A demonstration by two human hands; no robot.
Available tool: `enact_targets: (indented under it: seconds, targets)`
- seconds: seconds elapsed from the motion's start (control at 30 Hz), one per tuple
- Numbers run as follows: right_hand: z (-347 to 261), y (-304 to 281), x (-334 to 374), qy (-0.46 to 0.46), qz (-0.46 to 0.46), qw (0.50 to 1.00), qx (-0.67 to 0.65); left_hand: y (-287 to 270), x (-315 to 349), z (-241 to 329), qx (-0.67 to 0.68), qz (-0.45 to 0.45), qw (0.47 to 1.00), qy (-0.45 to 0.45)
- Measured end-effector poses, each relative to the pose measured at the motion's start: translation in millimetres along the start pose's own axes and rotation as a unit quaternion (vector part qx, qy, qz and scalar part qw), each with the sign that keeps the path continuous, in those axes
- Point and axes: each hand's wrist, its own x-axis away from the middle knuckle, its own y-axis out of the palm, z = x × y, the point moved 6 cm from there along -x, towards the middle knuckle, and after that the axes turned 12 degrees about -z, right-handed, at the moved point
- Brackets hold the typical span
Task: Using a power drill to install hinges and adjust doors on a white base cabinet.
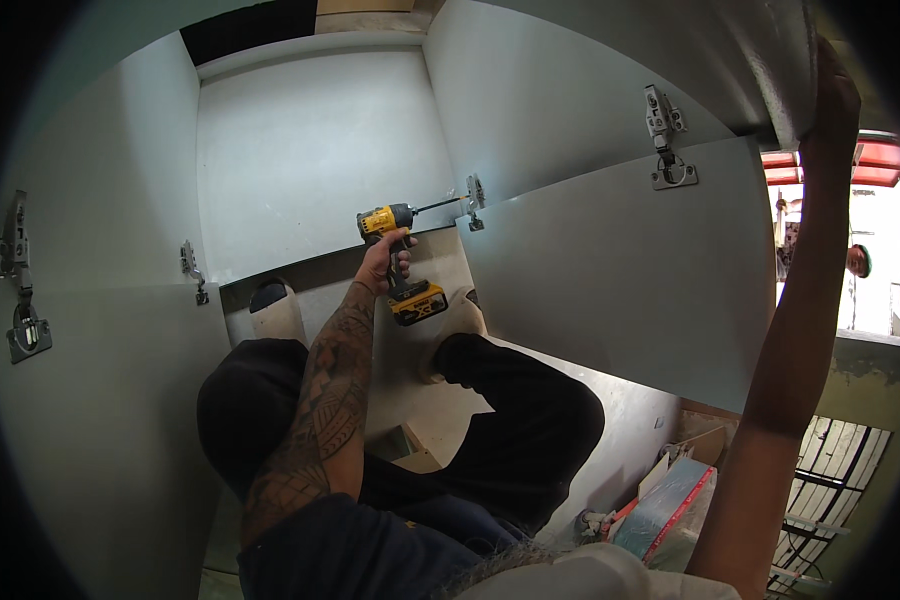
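head view | left-side worn fisheye | faces down into open cabinet [315,140] | near (straight edges bow)

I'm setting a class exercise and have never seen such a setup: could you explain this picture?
No machine: a person works with two bare hands. The picture comes from a wide fisheye camera on their head, looking down, so straight edges bend. The left hand holds a yellow-and-black power driver, its bit pointing toward a metal hinge. The right hand, in shadow, is at the edge of a grey panel; its grip is unclear. Ahead is a grey cabinet with more hinges; lower right, a plastic-wrapped package.
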Motion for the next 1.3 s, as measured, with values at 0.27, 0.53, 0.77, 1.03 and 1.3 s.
enact_targets:
  seconds: [0.27,0.53,0.77,1.03,1.3]
  targets:
    - [-26,11,6,-0.043,-0.029,0.998,0.030,1,-1,0,0.014,0.000,1.000,0.003]
    - [-11,5,-3,-0.001,-0.023,0.999,-0.036,5,-3,6,0.008,0.032,0.999,-0.009]
    - [-29,26,3,0.028,0.034,0.999,0.005,1,-2,7,0.009,0.029,0.999,-0.015]
    - [-64,58,6,-0.064,0.041,0.994,0.076,3,-2,7,0.001,0.034,0.999,-0.013]
    - [-62,57,8,-0.046,0.042,0.995,0.072,5,-5,7,-0.015,0.033,0.999,-0.010]
